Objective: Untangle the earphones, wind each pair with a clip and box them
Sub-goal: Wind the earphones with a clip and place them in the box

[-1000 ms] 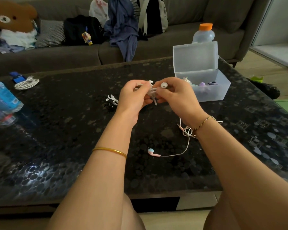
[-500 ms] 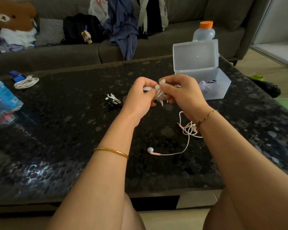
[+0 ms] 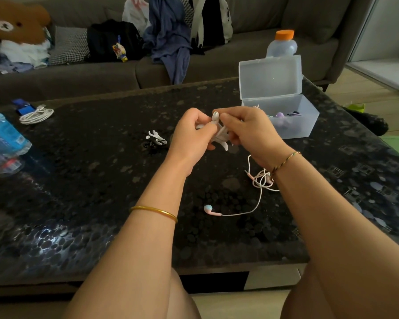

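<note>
Dark table bears clear box; pink earphones; clips; coiled cable; blue bottle.

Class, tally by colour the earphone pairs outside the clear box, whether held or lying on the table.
white earphones, held by left hand and right hand: 1
pink earphones, on the table: 1
Total: 2

White earphones: bundled on a white winder clip, pinched between left hand and right hand over table centre, one bud on top. Pink earphones: loose on the table, near right, cable knotted, blue-tipped bud trailing left. Spare white clip: flat, left of the hands. Clear box: far right, lid upright, purple and dark items inside.
</note>
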The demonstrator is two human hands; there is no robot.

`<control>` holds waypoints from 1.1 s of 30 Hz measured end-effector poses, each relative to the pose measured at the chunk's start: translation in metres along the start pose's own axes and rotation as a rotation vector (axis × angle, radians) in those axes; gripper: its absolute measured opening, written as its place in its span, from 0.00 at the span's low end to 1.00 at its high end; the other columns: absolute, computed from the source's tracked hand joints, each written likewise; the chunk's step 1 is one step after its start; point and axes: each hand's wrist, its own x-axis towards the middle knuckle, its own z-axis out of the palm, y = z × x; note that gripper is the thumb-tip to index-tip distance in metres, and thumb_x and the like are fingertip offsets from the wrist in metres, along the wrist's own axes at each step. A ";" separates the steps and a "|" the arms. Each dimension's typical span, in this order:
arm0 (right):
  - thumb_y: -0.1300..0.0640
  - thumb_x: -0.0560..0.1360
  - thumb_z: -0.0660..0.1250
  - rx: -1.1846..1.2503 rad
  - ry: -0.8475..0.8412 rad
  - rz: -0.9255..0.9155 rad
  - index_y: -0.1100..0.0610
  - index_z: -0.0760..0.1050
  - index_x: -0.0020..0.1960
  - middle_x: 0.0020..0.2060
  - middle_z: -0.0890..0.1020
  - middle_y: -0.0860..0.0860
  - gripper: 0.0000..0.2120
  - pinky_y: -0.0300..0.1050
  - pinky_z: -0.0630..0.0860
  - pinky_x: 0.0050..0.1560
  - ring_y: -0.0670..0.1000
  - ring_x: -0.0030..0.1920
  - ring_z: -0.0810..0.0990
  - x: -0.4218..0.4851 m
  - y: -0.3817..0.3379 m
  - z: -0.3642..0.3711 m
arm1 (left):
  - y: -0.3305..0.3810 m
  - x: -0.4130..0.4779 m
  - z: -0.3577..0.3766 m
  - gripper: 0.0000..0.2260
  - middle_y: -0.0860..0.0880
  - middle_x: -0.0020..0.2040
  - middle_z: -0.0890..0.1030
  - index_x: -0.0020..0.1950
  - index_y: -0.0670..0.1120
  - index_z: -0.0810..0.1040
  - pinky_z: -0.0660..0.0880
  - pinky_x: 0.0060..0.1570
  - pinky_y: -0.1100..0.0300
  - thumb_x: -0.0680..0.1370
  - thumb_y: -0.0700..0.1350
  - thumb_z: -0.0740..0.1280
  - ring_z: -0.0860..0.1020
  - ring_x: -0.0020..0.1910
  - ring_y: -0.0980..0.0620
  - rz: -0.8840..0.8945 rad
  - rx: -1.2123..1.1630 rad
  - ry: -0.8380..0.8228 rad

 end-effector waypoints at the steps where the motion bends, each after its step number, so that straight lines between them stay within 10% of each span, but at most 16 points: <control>1: 0.58 0.79 0.63 0.018 -0.021 0.004 0.58 0.78 0.58 0.36 0.78 0.46 0.11 0.30 0.73 0.32 0.43 0.32 0.76 -0.001 0.000 0.000 | 0.001 0.000 0.000 0.03 0.48 0.50 0.79 0.49 0.46 0.73 0.78 0.36 0.66 0.79 0.45 0.65 0.80 0.46 0.55 0.003 0.018 0.045; 8: 0.65 0.73 0.69 0.176 -0.152 0.071 0.65 0.78 0.53 0.41 0.81 0.55 0.09 0.31 0.76 0.34 0.43 0.34 0.82 -0.003 -0.002 -0.005 | 0.001 0.003 0.004 0.04 0.50 0.48 0.76 0.44 0.48 0.72 0.77 0.46 0.59 0.77 0.43 0.66 0.76 0.47 0.55 -0.071 -0.035 0.207; 14: 0.58 0.74 0.70 0.070 0.020 0.009 0.60 0.80 0.44 0.37 0.83 0.57 0.05 0.57 0.81 0.47 0.56 0.38 0.83 0.003 0.004 -0.008 | 0.005 0.000 0.003 0.01 0.49 0.45 0.78 0.46 0.46 0.73 0.73 0.36 0.62 0.77 0.41 0.64 0.77 0.42 0.54 -0.063 -0.076 0.059; 23: 0.61 0.76 0.67 0.167 0.005 0.092 0.60 0.75 0.44 0.34 0.81 0.55 0.03 0.41 0.78 0.34 0.49 0.31 0.78 0.005 0.010 -0.009 | 0.004 0.001 0.005 0.03 0.45 0.51 0.80 0.51 0.46 0.75 0.74 0.41 0.58 0.78 0.42 0.64 0.79 0.47 0.50 -0.096 -0.120 0.009; 29: 0.63 0.79 0.61 0.020 -0.129 0.001 0.55 0.78 0.47 0.43 0.81 0.62 0.09 0.53 0.76 0.43 0.59 0.39 0.77 0.004 0.011 -0.011 | 0.002 0.003 0.002 0.04 0.44 0.51 0.79 0.52 0.45 0.76 0.74 0.42 0.57 0.77 0.41 0.64 0.77 0.47 0.51 -0.143 -0.162 0.024; 33: 0.61 0.75 0.68 -0.092 -0.238 -0.072 0.55 0.79 0.54 0.44 0.83 0.54 0.08 0.44 0.79 0.42 0.51 0.41 0.81 -0.001 0.008 -0.016 | 0.003 0.005 -0.003 0.03 0.47 0.49 0.79 0.49 0.46 0.77 0.72 0.43 0.58 0.78 0.41 0.64 0.75 0.47 0.51 -0.200 -0.196 0.037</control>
